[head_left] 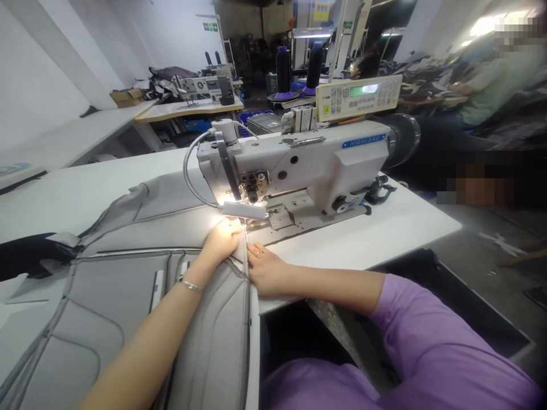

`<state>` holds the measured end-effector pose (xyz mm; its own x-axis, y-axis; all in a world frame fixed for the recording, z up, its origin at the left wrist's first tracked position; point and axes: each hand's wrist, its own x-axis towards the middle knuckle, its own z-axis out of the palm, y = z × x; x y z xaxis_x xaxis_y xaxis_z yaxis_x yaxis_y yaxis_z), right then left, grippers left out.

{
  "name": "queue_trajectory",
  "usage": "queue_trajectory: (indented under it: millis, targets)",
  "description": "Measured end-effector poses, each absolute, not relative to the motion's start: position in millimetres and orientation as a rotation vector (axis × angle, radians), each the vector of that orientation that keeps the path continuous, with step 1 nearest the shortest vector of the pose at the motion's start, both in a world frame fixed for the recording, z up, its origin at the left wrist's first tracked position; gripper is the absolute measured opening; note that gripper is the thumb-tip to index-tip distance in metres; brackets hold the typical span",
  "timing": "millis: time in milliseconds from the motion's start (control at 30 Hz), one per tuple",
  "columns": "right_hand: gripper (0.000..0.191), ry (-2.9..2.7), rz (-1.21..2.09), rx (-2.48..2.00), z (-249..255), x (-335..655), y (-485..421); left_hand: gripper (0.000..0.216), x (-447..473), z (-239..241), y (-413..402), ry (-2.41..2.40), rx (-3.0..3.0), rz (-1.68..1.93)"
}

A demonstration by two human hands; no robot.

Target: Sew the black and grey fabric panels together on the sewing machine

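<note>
At HIGHLEAD mach. (359, 165), L hand (221, 240) + R hand (267, 270) at fabric edge (247, 307)

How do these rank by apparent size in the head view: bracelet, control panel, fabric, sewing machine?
1. Fabric
2. Sewing machine
3. Control panel
4. Bracelet
</note>
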<state>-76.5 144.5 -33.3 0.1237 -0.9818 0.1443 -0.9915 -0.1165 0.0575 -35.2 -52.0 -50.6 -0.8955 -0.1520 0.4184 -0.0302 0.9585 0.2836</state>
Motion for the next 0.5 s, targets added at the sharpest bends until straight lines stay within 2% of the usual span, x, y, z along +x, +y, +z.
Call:
queue_trajectory:
  millis: [500]
  targets:
    - [0.044, -2.020, 0.165, 2.281, -36.0, -87.8, 143.6, 0.023, -43.2, -44.7, -44.5, -2.687, 0.194, -0.349]
